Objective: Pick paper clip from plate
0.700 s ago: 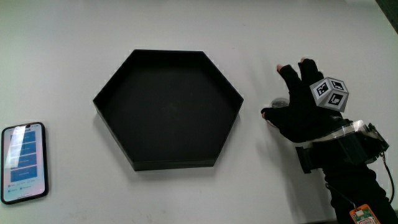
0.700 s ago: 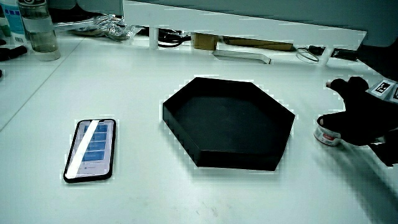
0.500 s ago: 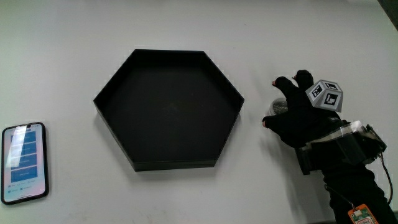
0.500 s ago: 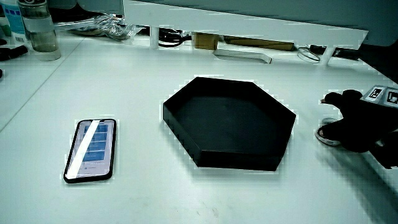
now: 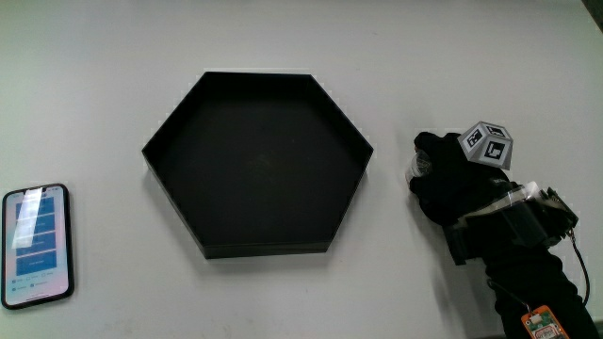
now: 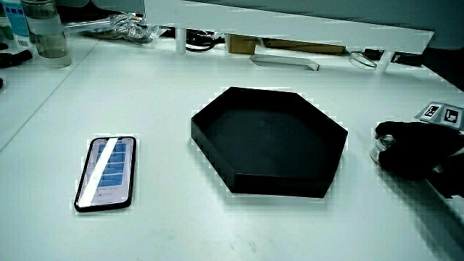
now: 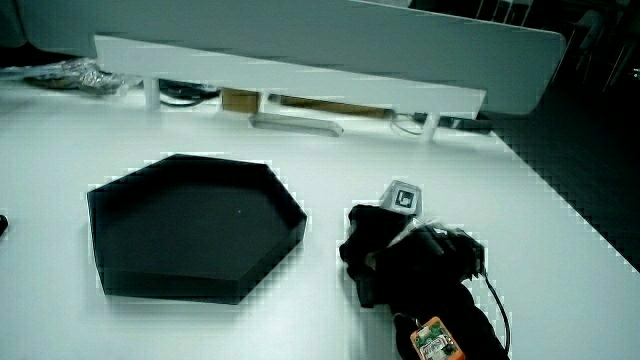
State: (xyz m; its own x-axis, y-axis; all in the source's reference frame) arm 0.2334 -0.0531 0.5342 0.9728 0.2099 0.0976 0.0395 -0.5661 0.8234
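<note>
**Now the hand is curled over a small object beside the tray**

Nearest the person, the forearm comes up from the table's edge, with a small orange tag hanging at the wrist. At about the same nearness, well apart from the hand, a phone lies flat on the table with its screen lit; it shows again in a side view.

A little farther from the person, the hand rests on the table beside the black hexagonal tray, close to it but apart from it. The patterned cube sits on the back of the glove. The grip is narrow: the fingers are curled downward around a small pale, roundish object that peeks out at the side of the hand facing the tray, also seen in a side view. What that object is cannot be told, and no paper clip can be made out in any view. The tray's dark inside shows nothing lying in it; both side views show it.

Farthest from the person, a low white partition runs along the table, with a bottle and other clutter near it
</note>
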